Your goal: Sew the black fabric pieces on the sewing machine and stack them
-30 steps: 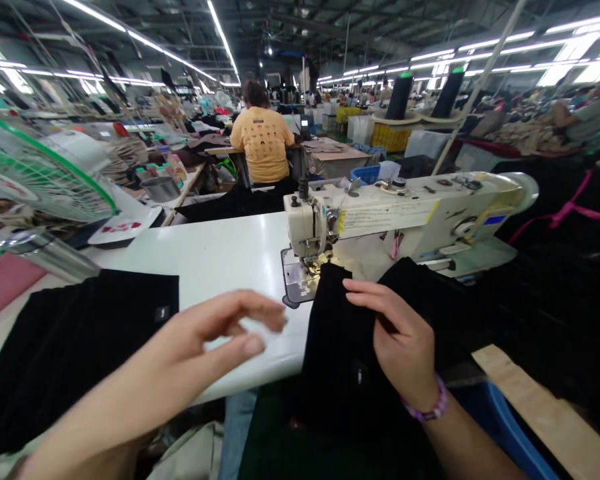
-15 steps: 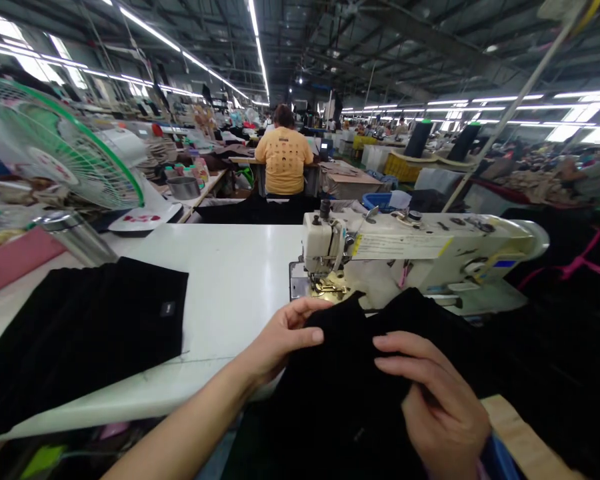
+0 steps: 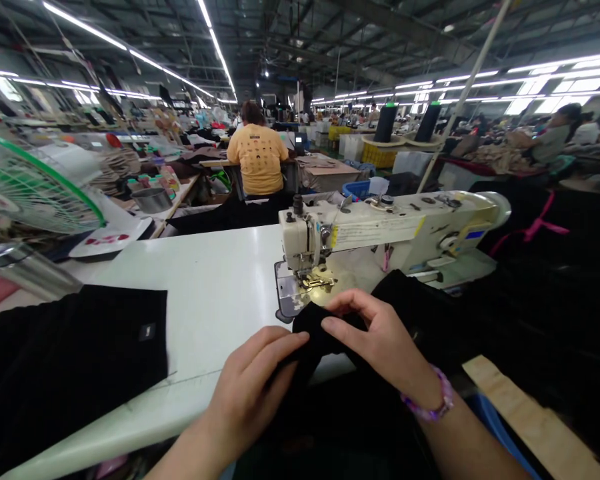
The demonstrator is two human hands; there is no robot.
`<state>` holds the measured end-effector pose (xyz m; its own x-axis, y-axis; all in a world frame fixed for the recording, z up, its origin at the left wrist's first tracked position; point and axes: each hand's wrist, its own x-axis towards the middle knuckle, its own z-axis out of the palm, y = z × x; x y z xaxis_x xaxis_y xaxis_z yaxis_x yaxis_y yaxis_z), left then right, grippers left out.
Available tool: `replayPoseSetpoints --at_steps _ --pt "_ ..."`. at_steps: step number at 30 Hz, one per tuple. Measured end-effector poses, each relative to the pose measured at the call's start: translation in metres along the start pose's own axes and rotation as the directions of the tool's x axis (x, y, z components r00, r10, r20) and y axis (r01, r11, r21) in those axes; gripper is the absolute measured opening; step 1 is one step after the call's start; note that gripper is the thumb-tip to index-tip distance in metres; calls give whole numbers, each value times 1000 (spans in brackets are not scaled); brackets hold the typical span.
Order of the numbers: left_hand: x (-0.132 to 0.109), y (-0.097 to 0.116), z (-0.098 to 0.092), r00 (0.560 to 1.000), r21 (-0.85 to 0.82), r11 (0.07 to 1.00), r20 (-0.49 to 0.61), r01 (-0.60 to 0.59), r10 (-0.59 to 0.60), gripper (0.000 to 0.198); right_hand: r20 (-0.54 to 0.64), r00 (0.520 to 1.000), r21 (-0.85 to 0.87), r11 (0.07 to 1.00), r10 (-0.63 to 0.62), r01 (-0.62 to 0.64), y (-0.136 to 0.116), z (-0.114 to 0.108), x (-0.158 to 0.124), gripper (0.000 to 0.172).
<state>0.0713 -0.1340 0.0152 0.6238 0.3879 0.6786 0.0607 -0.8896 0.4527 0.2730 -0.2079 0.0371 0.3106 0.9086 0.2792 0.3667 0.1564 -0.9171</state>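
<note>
At the near edge, 6 o'clock: white table [image 3: 220,280]; black fabric [image 3: 314,323] bunched on its front edge, just before the needle plate.
Left hand [image 3: 253,380]: at 7 o'clock, curled, thumb and fingers closed on the fabric's fold.
Right hand [image 3: 380,343]: at 5 o'clock, fingertips pinching the same fold; beaded bracelet [image 3: 430,408] on the wrist.
Table, 9 o'clock: flat black garment [image 3: 70,363].
Table, 12 o'clock: cream sewing machine [image 3: 380,230], needle lamp lit.
Room beyond: green fan [image 3: 30,190] at 10 o'clock; seated person in yellow [image 3: 257,157], back turned; ceiling strip lights.
Writing: garment tag [image 3: 147,331] and machine label [image 3: 375,232], both unreadable.
</note>
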Motion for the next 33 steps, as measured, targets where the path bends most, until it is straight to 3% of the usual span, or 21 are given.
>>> replayPoseSetpoints --at_steps 2,6,15,21,24,28,33 --pt "-3 -1 -2 1000 42 999 -4 -11 11 42 53 998 53 998 33 -36 -1 -1 3 16" --pt "-7 -4 -4 1000 109 994 -25 -10 12 43 110 992 121 989 68 -81 -1 -6 1 20" --pt "-4 0 -3 1000 102 995 -15 22 -20 44 226 966 93 984 126 -150 3 -15 0 17" --pt "0 -2 0 962 17 972 135 236 -236 43 199 980 111 993 19 -42 -1 -18 -1 16" --pt "8 10 1 968 31 968 28 248 -249 45 177 983 34 998 -49 43 -3 -15 -2 12" --pt "21 27 5 969 40 981 -169 190 -181 23 146 975 -42 984 -165 173 -5 -7 -5 7" --pt "29 32 9 955 19 977 -213 214 -205 14 141 953 -136 948 -267 286 -7 -4 -8 7"
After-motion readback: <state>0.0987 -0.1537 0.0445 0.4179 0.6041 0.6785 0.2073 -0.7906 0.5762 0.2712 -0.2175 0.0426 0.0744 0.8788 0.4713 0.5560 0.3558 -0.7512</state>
